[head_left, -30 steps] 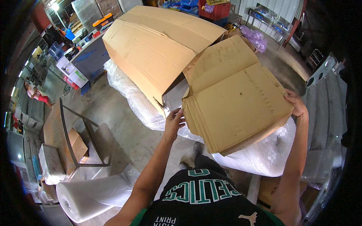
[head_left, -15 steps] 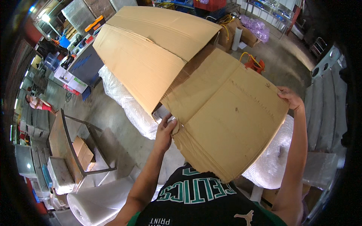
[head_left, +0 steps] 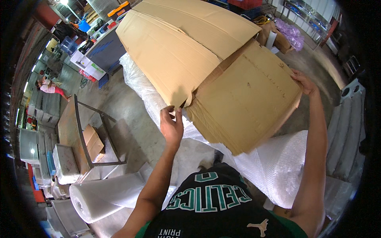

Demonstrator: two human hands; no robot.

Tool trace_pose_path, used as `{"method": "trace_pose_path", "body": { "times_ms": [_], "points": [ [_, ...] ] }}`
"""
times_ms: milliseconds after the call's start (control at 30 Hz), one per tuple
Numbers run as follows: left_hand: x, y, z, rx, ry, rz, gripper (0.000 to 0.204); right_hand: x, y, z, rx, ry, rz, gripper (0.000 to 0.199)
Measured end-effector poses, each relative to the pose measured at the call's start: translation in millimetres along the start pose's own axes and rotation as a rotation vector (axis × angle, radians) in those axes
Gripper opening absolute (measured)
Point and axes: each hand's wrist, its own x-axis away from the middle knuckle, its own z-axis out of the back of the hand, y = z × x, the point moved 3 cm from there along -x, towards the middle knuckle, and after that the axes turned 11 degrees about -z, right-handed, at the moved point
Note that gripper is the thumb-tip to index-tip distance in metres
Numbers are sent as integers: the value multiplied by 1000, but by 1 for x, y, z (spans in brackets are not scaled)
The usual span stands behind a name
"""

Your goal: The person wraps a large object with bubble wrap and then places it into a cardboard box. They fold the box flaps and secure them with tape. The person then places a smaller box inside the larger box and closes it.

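A worn brown cardboard sheet (head_left: 246, 95) lies in front of me, its far edge tucked under the near end of a larger folded cardboard cover (head_left: 178, 43). My right hand (head_left: 304, 82) pinches the sheet's right edge, thumb on top. At the sheet's left corner, by a torn, curled flap (head_left: 189, 99), is my left hand (head_left: 172, 123). Its fingers are bent but apart, with nothing visible between them. Bubble wrap (head_left: 145, 89) shows along the left side below the cover. What the cover lies on is mostly hidden.
A large bubble wrap roll (head_left: 283, 166) lies at my right, and a white foam roll (head_left: 95, 200) at lower left. A metal-framed table (head_left: 73, 135) stands at left; farther off, a person (head_left: 51, 87) walks near a cluttered workbench (head_left: 105, 51). Purple wrap (head_left: 289, 33) lies at far right.
The sheet has moved away from me, farther under the cover, and its near edge is now higher in view. My left hand has let go of its corner; the right still holds on.
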Motion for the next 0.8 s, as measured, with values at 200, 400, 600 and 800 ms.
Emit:
{"method": "trace_pose_path", "body": {
  "times_ms": [200, 400, 600, 800],
  "points": [
    [-13, 7, -2, -168, -146, -240, 38, -45, -11, -9, 86, -16, 51, 61],
    [3, 14, -16, -330, -214, -436, 49, -78, 8, -22, 40, 36, 71, 62],
    [18, 19, -22, -371, -315, -599, 81, -136, 25, -43, 31, 16, 125, 63],
    [25, 27, -42, -488, -370, -582, 84, -184, 25, -67, 260, 90, 159, 60]
  ]
}}
